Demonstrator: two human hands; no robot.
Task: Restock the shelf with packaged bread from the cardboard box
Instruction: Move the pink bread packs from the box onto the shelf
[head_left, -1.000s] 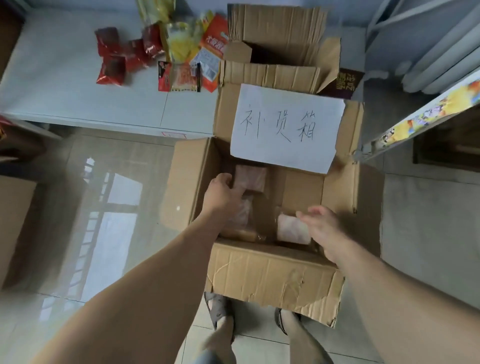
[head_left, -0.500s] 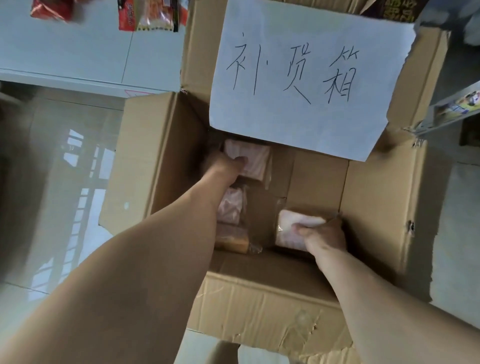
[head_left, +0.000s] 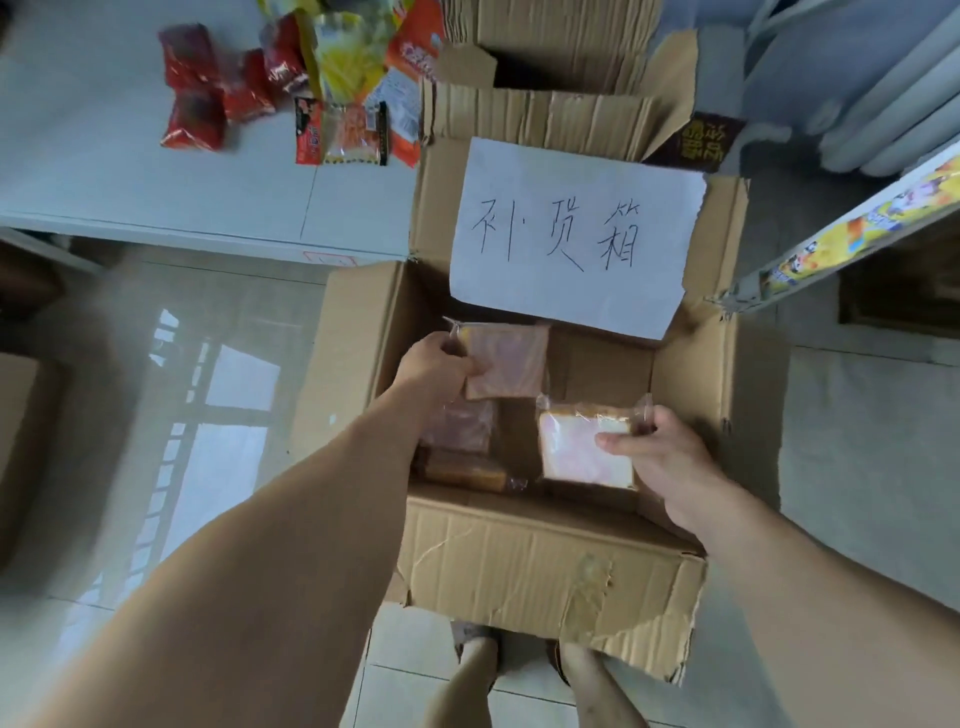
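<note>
The left hand (head_left: 435, 364) pinches the near-left edge of a wrapped bread packet (head_left: 511, 359), thumb on top and fingers curled under, holding it over the far left of the open cardboard box (head_left: 545, 566). The right hand (head_left: 660, 457) grips a second packet of sliced bread (head_left: 576, 447) by its right side, thumb laid across the pale face of the slice and fingers curled behind the clear wrapper; this one hangs over the near right part of the box.

Below the left forearm, down on the box floor, lie more wrapped pieces: a pinkish packet (head_left: 462, 426) and, just nearer, a browner loaf-like piece (head_left: 465, 470), though the shadow there makes it hard to be sure how many there are.

A white sheet of paper (head_left: 571, 234) with handwritten characters sits on the box's far flap. Behind it stands another opened carton (head_left: 550, 78). To the left, on a pale low surface (head_left: 130, 197), red snack packs (head_left: 202, 98) and yellow and orange ones (head_left: 358, 67) lie in a loose heap. At the right edge runs a shelf edge with a bright printed strip (head_left: 857, 234). The person's feet (head_left: 519, 660) show on the tiled floor under the box's near wall.
</note>
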